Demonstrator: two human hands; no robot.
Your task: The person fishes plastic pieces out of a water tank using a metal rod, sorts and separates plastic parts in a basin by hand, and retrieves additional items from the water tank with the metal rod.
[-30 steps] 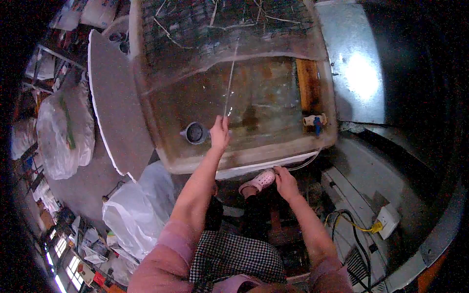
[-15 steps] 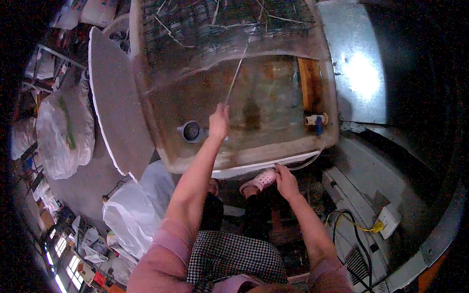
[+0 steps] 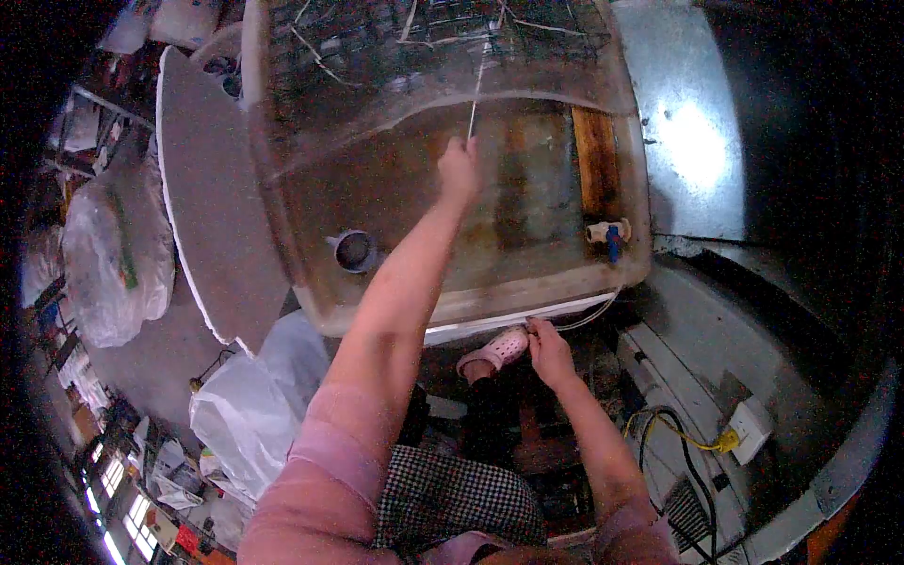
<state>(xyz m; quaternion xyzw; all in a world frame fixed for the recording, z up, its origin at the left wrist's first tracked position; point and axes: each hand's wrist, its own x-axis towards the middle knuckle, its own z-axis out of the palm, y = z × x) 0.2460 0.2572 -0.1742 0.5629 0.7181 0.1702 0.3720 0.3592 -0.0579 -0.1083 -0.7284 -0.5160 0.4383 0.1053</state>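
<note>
My left hand (image 3: pixel 460 171) is closed around a thin pale rod or taut cord (image 3: pixel 477 92), reaching out over a large tub of brownish water (image 3: pixel 438 306). The line runs forward to a dark mesh (image 3: pixel 377 61) with pale twig-like strands at the tub's far end. Down at the near rim, my right hand (image 3: pixel 549 350) has its fingers pinched together by a white edge strip (image 3: pixel 471 330) and a thin pale hose (image 3: pixel 593 318). What sits between those fingertips is too small to make out. A grey round pipe fitting (image 3: pixel 354 251) is left of my left forearm.
A valve with a blue handle (image 3: pixel 612 237) and a wooden board (image 3: pixel 597 165) are inside the tub's right side. A white-edged panel (image 3: pixel 221 207) leans at left, near plastic bags (image 3: pixel 250 414). At right are a metal sheet (image 3: pixel 683 122) and a yellow plug (image 3: pixel 728 440).
My left hand has moved forward and slightly right, so a shorter length of the rod or cord shows ahead of it. My right hand stays at the near rim.
</note>
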